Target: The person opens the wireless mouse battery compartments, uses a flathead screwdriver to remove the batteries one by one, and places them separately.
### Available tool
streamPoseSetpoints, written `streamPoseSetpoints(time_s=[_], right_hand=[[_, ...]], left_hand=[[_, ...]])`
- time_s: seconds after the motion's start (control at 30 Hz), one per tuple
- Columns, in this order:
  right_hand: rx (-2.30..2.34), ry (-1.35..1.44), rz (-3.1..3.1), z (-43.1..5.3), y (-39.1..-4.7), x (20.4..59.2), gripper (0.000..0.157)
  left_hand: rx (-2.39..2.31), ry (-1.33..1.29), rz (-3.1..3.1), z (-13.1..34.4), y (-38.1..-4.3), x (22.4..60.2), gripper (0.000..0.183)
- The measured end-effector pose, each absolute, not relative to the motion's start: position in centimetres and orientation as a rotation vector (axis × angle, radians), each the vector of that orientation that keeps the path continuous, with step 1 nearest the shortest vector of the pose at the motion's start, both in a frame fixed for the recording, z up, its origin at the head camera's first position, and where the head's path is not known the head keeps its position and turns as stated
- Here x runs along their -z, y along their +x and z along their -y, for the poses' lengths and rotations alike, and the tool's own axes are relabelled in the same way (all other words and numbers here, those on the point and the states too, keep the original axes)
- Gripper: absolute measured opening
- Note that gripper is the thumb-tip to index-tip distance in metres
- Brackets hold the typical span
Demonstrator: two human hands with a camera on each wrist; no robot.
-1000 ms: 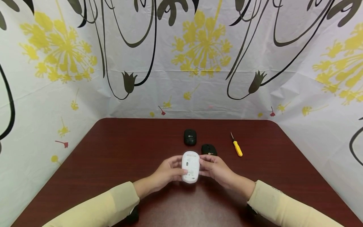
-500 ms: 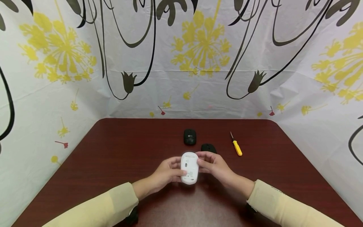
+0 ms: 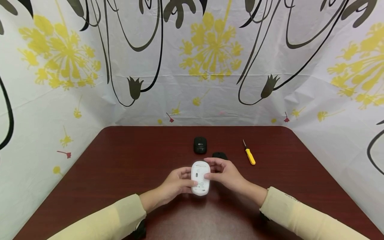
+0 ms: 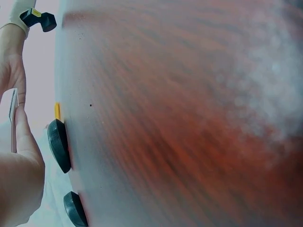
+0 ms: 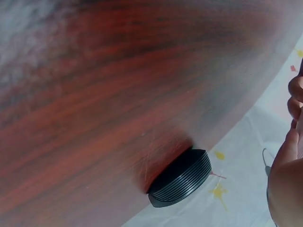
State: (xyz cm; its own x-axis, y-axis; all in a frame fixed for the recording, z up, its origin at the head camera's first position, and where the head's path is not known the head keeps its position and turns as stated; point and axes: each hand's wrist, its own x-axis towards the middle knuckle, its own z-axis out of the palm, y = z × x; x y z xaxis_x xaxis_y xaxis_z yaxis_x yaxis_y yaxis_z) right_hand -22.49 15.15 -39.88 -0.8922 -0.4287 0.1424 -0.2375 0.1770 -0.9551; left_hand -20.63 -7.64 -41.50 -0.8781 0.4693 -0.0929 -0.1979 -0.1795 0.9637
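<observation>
A white computer mouse (image 3: 200, 185) is held above the table with its underside, printed label and sensor slot facing the head camera. My left hand (image 3: 172, 186) grips its left side, the thumb lying on the underside. From the right, my right hand (image 3: 229, 175) pinches it, its thumb on the underside near the right edge and the other fingers partly behind. In the left wrist view the white mouse (image 4: 13, 118) shows edge-on between my left hand (image 4: 21, 175) and right hand (image 4: 13, 71). The right wrist view catches only part of my right hand (image 5: 289, 184).
On the dark red-brown table (image 3: 135, 150) a black mouse (image 3: 200, 145) lies behind the hands. A second black mouse (image 3: 220, 155) is partly hidden by my right hand. A screwdriver with a yellow handle (image 3: 250, 157) lies farther right. A patterned cloth (image 3: 180, 93) hangs behind.
My right thumb has slid inward from the mouse's right edge onto its underside, and the right fingers have shifted slightly up and left. The left hand keeps its grip nearly in place.
</observation>
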Motion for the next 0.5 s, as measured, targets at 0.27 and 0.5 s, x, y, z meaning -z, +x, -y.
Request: streamPoseSetpoints(time_s=[0.27, 0.5], right_hand=[[1.750, -0.658, -2.348, -14.86, -22.32, 39.98, 0.054], [1.755, -0.632, -2.350, -14.70, -22.19, 39.95, 0.050]], left_hand=[[-2.090, 0.314, -1.660, 7.59, -20.56, 41.65, 0.057], [-2.082, 0.308, -1.668, 7.57, -20.44, 41.63, 0.057]])
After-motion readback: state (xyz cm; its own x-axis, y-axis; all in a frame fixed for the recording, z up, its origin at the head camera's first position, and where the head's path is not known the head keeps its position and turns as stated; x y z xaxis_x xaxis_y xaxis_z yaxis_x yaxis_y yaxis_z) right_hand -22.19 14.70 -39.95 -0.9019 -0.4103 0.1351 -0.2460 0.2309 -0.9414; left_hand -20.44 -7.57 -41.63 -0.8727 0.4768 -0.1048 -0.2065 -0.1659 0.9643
